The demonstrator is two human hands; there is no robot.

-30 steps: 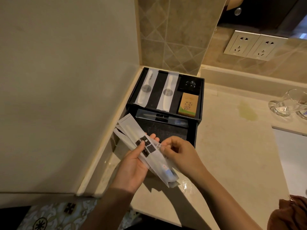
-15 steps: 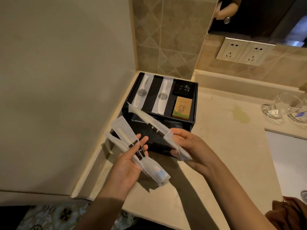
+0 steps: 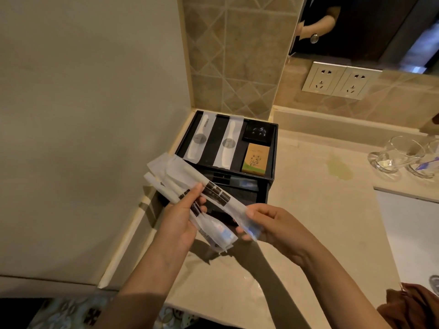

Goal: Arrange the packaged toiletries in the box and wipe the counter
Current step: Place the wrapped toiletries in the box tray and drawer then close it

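Toothbrush packets (image 3: 190, 198): a fanned bunch of long white sachets with black label bands, held over the counter's front left corner, just in front of the box; their far ends point to 11 o'clock, their near ends to 5 o'clock.
Top packet (image 3: 228, 205): lies across the bunch, its lower end at the right hand, its upper end over the left hand's fingers.
Left hand (image 3: 178, 224): palm up and turned inward, fingers curled round the bunch from below, thumb pressed on top at the label bands; forearm enters from 6 o'clock.
Right hand (image 3: 273, 224): at 3 o'clock from the left hand, thumb and forefinger pinching the lower end of the top packet, other fingers loosely bent beneath; forearm runs in from 5 o'clock.
Box (image 3: 273, 150): black, set in the counter's far left corner against the wall, at 12 o'clock from the hands; an open top tray above a lower drawer pulled toward the viewer.
Top tray contents: two white packets (image 3: 215, 143) lying side by side, a small black sachet (image 3: 259, 132) and, nearer, an orange carton (image 3: 255, 159) at the tray's right.
Drawer (image 3: 237, 186): one packet lies across its back; the rest is dark and hard to read.
Counter (image 3: 308, 222): pale stone, with a yellowish stain (image 3: 338, 168) at 2 o'clock from the box.
Glasses (image 3: 401, 155): clear, at the far right edge.
Brown cloth (image 3: 413, 307): bottom right corner.
Sockets (image 3: 339, 79): two on the back wall.
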